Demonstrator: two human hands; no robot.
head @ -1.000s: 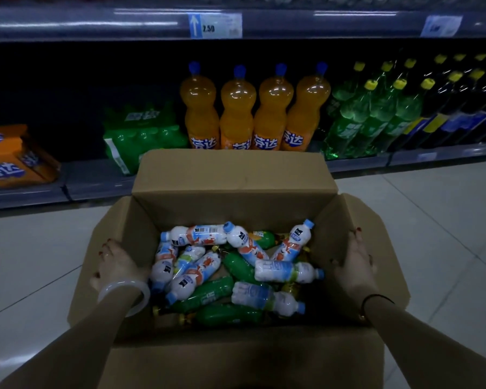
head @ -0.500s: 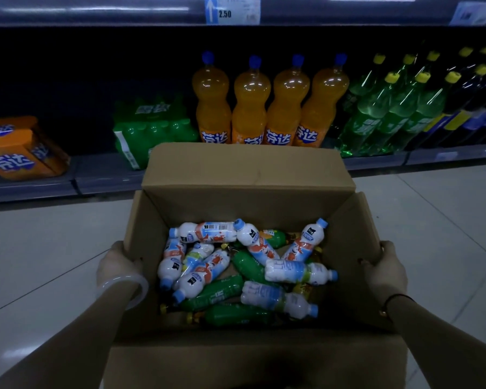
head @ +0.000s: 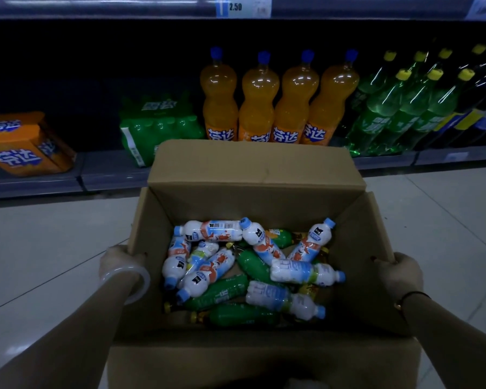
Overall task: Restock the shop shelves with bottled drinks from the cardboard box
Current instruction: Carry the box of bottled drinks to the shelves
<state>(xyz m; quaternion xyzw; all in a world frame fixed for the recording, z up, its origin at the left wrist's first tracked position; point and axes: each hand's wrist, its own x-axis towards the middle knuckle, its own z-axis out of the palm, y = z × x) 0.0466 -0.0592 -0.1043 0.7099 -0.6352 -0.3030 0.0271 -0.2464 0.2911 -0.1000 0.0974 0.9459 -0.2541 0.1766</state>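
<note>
Holding the box (head: 253, 203) by its two side walls, with the bottom shelf (head: 110, 178) just beyond it. The far flap stands up and, from this view, covers the feet of the four orange bottles (head: 278, 99). The side flaps lean outward and the near flap hangs down toward the body.

Bare floor (head: 40, 248) runs on both sides of the box and up to the shelf lip. On the shelf there's a dark stretch of free space behind and above the green pack (head: 157, 127), plus a gap between it and the orange pack (head: 20, 144) at far left. Right of the orange bottles it's packed tight with tall green bottles (head: 399, 108), then darker ones. The next shelf's edge, with a 2.50 tag (head: 243, 7), sits overhead.

Left hand (head: 118, 261) clamps the left wall's top edge, a fingertip hooked inside, and there's a pale bangle (head: 135, 279) on that wrist. Right hand (head: 401, 273) grips the right wall the same way, fingers curled over the rim. Both arms reach forward and come in toward the box.

The small drinks are all down in the box, lying in a jumble: white bottles (head: 292, 272) on top, green ones (head: 222, 293) underneath.
</note>
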